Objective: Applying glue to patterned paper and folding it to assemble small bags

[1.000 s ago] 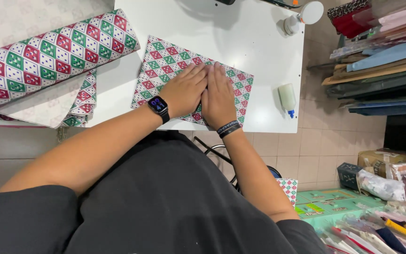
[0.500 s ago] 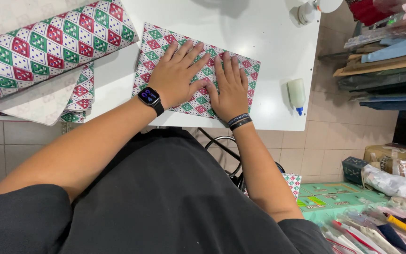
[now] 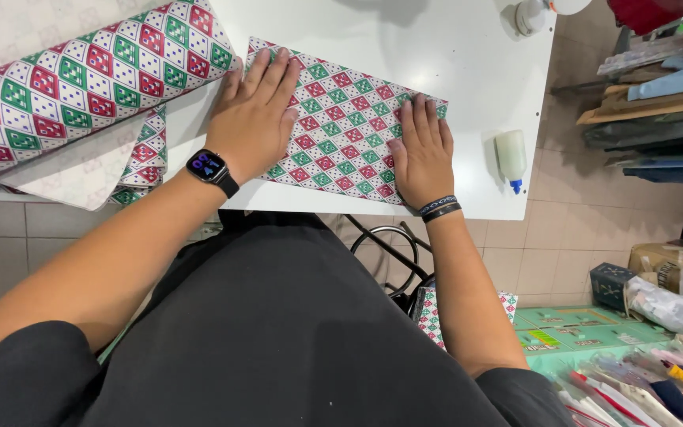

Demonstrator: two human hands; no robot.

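A folded paper (image 3: 341, 130) is pressed flat on the tabletop (image 3: 452, 47) under the left hand (image 3: 254, 119) and right hand (image 3: 422, 154), both spread open. It seems light, thin, easily creased; best held at edges.

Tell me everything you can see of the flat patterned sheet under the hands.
The sheet is a flat rectangle, seemingly wrapping paper, printed with red and green diamonds on white. It lies askew on the white table, its near edge close to the table's front edge. The left hand presses its left end, fingers spread flat; the right hand presses its right end. A roll of the same pattern lies to its left; whether they touch is unclear. A glue bottle lies apart to its right.
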